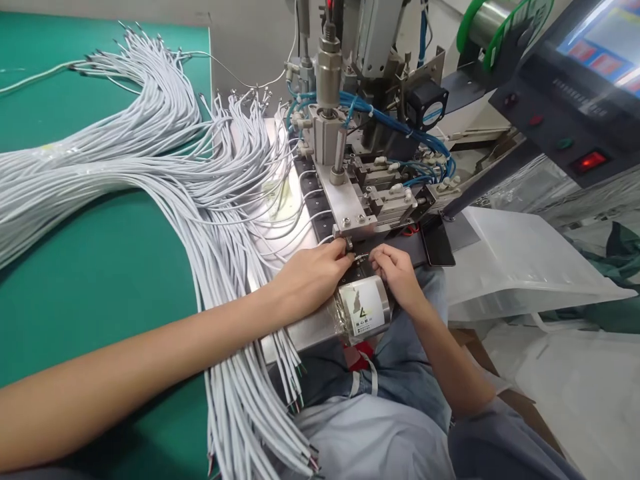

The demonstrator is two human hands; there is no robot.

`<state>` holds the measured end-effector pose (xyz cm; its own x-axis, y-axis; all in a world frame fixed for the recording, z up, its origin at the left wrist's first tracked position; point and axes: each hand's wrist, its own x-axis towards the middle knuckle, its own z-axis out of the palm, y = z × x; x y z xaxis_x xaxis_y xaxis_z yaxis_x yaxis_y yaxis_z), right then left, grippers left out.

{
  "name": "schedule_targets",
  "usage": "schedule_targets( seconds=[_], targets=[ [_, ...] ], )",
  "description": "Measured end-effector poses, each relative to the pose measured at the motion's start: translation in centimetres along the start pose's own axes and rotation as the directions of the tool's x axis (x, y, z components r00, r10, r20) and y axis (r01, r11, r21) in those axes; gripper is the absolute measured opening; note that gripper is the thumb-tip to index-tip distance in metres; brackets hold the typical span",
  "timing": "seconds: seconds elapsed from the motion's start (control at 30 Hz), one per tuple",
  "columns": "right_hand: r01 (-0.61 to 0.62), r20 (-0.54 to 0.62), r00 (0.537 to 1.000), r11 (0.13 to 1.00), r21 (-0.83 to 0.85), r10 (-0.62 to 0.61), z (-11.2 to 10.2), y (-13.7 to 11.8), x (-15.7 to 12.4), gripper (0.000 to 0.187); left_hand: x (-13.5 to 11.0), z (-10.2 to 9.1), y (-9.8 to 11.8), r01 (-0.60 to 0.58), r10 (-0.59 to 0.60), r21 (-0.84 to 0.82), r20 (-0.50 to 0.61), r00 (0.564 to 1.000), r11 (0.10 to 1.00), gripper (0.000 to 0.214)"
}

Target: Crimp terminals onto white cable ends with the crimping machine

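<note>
My left hand (pixel 320 268) is closed in a pinch at the front of the machine's black fixture, just under its metal block. Its fingertips are on a cable end, mostly covered by the fingers. Facing it, my right hand (pixel 395 268) is closed too, thumb and finger pinching the far tip of a thin wire (pixel 361 257) that spans the small gap between both hands. Several white cables (pixel 313 219) lie with their ends in the fixture beside the left hand. Below the hands sits a metal cylinder with a white label (pixel 366 310).
Large bundles of white cables (pixel 165 173) spread over the green mat (pixel 100 287) and hang past its edge. The press machine (pixel 327 133) with blue air tubes stands ahead. A control panel (pixel 575 120), a wire spool (pixel 493 27) and a translucent plastic bin (pixel 520 260) are at the right.
</note>
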<state>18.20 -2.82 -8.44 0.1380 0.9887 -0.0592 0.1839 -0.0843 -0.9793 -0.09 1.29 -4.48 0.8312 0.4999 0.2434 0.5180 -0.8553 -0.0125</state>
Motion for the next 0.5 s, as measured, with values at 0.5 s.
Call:
schedule_targets(
  seconds=[0.5],
  targets=[
    [-0.122, 0.18, 0.98, 0.964, 0.237, 0.079, 0.8, 0.0, 0.5, 0.028, 0.2, -1.1, 0.2, -0.062, 0.061, 0.001, 0.132, 0.989, 0.998, 0.025]
  ],
)
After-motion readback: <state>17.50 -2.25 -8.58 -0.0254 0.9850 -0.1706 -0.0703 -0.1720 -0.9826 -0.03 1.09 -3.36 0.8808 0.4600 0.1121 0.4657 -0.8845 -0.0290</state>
